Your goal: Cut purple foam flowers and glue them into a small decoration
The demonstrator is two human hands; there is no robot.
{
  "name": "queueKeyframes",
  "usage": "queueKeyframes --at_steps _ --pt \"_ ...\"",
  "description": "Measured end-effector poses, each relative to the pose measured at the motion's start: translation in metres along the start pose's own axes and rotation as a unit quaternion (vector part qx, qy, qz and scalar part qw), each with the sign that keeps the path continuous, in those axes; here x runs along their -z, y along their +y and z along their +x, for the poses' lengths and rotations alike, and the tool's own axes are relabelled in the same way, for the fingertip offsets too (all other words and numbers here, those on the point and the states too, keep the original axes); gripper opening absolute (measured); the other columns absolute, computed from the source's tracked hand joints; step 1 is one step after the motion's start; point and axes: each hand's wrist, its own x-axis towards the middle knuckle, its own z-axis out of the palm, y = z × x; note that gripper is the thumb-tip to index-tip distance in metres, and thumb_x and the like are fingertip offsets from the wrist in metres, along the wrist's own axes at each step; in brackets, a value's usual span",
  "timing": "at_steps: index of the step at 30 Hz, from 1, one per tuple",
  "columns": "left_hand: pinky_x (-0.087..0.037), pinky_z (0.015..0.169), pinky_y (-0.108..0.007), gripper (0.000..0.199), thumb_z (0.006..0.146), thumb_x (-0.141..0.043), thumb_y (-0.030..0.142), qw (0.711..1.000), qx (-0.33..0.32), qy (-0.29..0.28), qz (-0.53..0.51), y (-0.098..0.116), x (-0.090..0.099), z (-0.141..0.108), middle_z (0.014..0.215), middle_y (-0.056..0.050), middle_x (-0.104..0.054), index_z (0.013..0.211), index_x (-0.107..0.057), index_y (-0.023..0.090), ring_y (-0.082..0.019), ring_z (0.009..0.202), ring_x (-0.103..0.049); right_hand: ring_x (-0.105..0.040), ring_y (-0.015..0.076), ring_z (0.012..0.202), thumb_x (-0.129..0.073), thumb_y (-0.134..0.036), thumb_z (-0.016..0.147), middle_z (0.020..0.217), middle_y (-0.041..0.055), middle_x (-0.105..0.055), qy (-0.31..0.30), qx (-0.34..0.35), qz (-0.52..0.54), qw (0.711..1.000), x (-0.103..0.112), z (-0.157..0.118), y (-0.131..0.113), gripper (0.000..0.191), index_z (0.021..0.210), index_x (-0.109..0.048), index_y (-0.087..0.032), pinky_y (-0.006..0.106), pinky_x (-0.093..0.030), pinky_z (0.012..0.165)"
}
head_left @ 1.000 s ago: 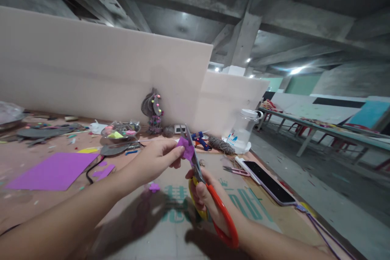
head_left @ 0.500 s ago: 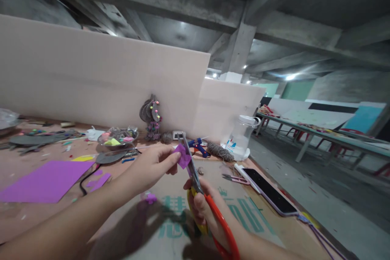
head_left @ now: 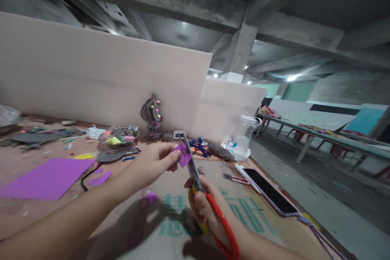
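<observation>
Between its thumb and fingers, my left hand (head_left: 163, 160) pinches a small purple piece (head_left: 183, 155) near the middle of the head view. My right hand (head_left: 205, 201) is wrapped round the red and yellow handles of the scissors (head_left: 224, 227). The scissor blades point up and away, against the right side of the purple piece. Whether they are cutting into it is too small to tell. Below my left hand, a small purple scrap (head_left: 151, 197) lies on the cardboard (head_left: 137, 227), which bears green lettering.
A purple sheet (head_left: 45, 178) lies at the left, near a bowl of coloured bits (head_left: 117, 136). Further back are a blue glue gun (head_left: 199, 147), grey yarn (head_left: 221, 151) and a clear jug (head_left: 240, 138). Small snips (head_left: 236, 179) and a phone (head_left: 269, 191) lie at the right.
The view has shifted very slightly. Both hands keep nearly the same place, with the same purple piece and scissors in them.
</observation>
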Motion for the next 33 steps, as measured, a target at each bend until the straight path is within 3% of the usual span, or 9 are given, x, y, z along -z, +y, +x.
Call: queueKeyframes --at_steps 11,20,27,33 --pt "-0.04 0.064 -0.027 0.033 0.091 -0.047 0.044 0.999 0.007 0.026 0.023 -0.01 0.011 0.004 0.067 0.001 -0.058 0.073 -0.055 0.018 -0.014 0.066 -0.053 -0.026 0.0056 0.047 -0.057 -0.067 0.08 0.059 -0.0097 -0.03 -0.005 -0.047 -0.043 0.998 0.0 0.002 -0.014 0.054 0.103 -0.048 -0.019 0.02 -0.022 0.044" --pt "-0.04 0.063 -0.026 0.032 0.091 -0.048 0.042 0.999 0.012 0.025 0.02 -0.007 0.011 0.004 0.066 0.001 -0.057 0.071 -0.054 0.018 -0.014 0.066 -0.053 -0.024 0.0053 0.046 -0.058 -0.066 0.08 0.059 -0.0099 -0.031 -0.012 -0.053 -0.039 0.998 0.001 0.002 -0.016 0.053 0.102 -0.047 -0.019 0.019 -0.019 0.041" --pt "-0.046 0.067 -0.027 0.024 0.085 -0.057 0.04 0.996 0.062 0.002 -0.069 -0.011 0.009 0.007 0.072 0.0 -0.064 0.082 -0.059 0.017 -0.014 0.068 -0.059 -0.026 0.0058 0.048 -0.056 -0.063 0.083 0.06 -0.0094 -0.031 -0.008 -0.027 -0.038 0.999 0.003 0.003 -0.009 0.048 0.103 -0.047 -0.02 0.02 -0.021 0.043" --pt "-0.046 0.07 -0.026 0.025 0.083 -0.061 0.037 0.988 0.053 0.052 -0.135 -0.014 0.006 0.008 0.068 0.002 -0.06 0.071 -0.052 0.017 -0.013 0.068 -0.059 -0.026 0.0063 0.048 -0.055 -0.064 0.084 0.06 -0.0093 -0.03 0.006 -0.026 -0.049 0.998 0.0 0.001 -0.012 0.049 0.103 -0.047 -0.02 0.021 -0.021 0.044"
